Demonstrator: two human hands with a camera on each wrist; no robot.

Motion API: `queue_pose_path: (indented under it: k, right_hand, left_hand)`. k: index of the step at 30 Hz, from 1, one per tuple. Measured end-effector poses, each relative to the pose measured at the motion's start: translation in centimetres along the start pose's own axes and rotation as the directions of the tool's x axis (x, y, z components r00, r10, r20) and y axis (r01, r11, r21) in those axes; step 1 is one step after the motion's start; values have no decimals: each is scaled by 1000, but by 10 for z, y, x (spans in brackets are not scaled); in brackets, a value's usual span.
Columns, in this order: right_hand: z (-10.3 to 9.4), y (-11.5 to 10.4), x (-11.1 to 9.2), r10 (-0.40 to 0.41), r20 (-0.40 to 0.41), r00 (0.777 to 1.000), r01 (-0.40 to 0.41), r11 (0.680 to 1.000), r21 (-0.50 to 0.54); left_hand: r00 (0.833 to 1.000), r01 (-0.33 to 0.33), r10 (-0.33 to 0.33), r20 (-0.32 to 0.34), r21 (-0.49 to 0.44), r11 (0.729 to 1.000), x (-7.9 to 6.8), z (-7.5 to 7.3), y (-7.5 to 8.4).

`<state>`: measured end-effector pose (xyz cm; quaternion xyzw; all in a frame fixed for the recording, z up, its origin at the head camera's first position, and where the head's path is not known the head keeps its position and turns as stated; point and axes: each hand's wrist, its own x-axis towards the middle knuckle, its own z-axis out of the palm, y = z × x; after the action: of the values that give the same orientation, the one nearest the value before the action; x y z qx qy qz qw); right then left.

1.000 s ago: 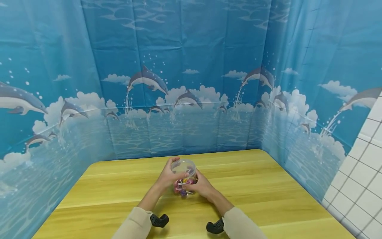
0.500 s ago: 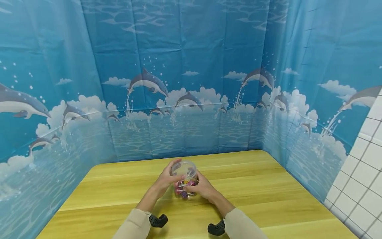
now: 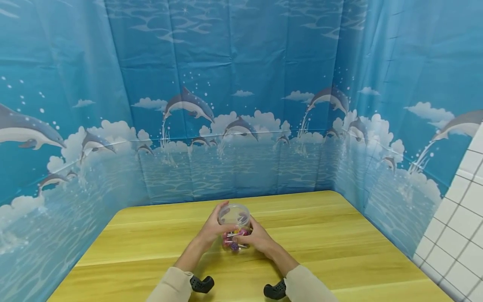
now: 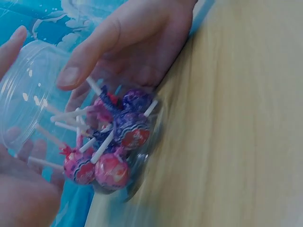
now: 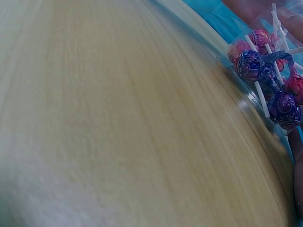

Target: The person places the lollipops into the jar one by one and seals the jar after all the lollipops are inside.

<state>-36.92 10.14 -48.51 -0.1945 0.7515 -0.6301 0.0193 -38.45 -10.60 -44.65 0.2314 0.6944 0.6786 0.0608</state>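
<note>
A clear plastic jar [image 3: 235, 213] stands upright on the table in the head view, with a round transparent top. Inside its lower half lie several wrapped lollipops [image 4: 134, 130], purple, pink and red with white sticks. My left hand [image 3: 212, 230] grips the jar's upper part from the left, its thumb across the near side below the rim. From the right, my right hand [image 3: 260, 238] holds the body lower down, thumb in front. Its fingers behind the jar are mostly hidden. In the right wrist view, lollipops [image 5: 284, 109] show through the wall at the upper right.
The yellow wood-grain table [image 3: 151, 235] extends around the jar. Behind and beside it hangs a blue dolphin-print curtain [image 3: 241, 167]. White tiles [image 3: 453, 235] show at the right. Black perforated pieces [image 3: 201, 284] sit at both sleeve cuffs.
My left thumb has shifted slightly lower on the jar's near side. Both hands keep their hold, and the jar stays in about the same place.
</note>
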Motion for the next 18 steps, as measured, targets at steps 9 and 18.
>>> queue_pose_path:
  k: [9, 18]
  right_hand:
    - [0, 2, 1, -5, 17, 1000, 4, 1000, 24]
    - [0, 0, 0, 2, 10, 1000, -2, 1000, 22]
  left_hand:
    - [994, -10, 11, -106, 18, 1000, -2, 9, -2]
    - [1000, 21, -23, -19, -67, 998, -3, 3, -1]
